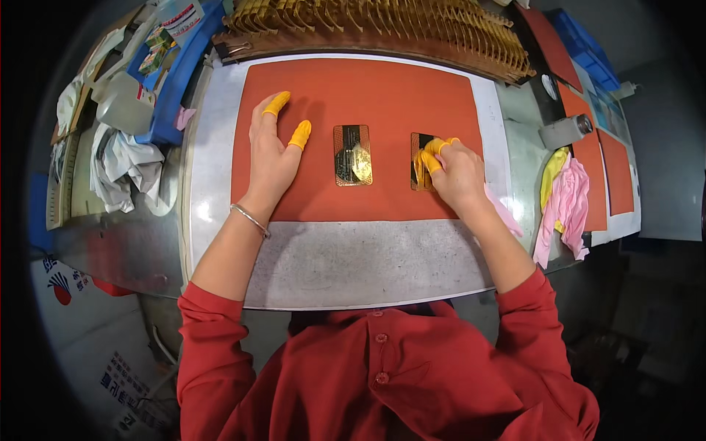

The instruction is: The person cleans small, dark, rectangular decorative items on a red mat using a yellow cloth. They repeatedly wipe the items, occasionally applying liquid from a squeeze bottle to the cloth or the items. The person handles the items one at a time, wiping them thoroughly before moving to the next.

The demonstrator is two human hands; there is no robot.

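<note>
My left hand (pixel 273 158) rests over the left part of an orange-red mat (pixel 316 88). Its fingers are apart, with yellow finger cots on the thumb and a fingertip, and nothing is in it. Near the mat's middle lies a black-and-gold metallic card (pixel 353 155), bright with glare. To its right, my right hand (pixel 457 173) has its yellow-capped fingers bunched on a second black-and-gold card (pixel 419 141), covering its right side. Part of a pink cloth (pixel 504 212) shows beside the right wrist; whether the palm touches it is hidden.
A wooden rack (pixel 375 37) with rows of gold-coloured pieces stands behind the mat. At left are a blue tray (pixel 170 95), a translucent jug (pixel 123 103) and white rags (pixel 125 165). A grey bottle (pixel 566 132) and pink cloth (pixel 566 198) lie at right.
</note>
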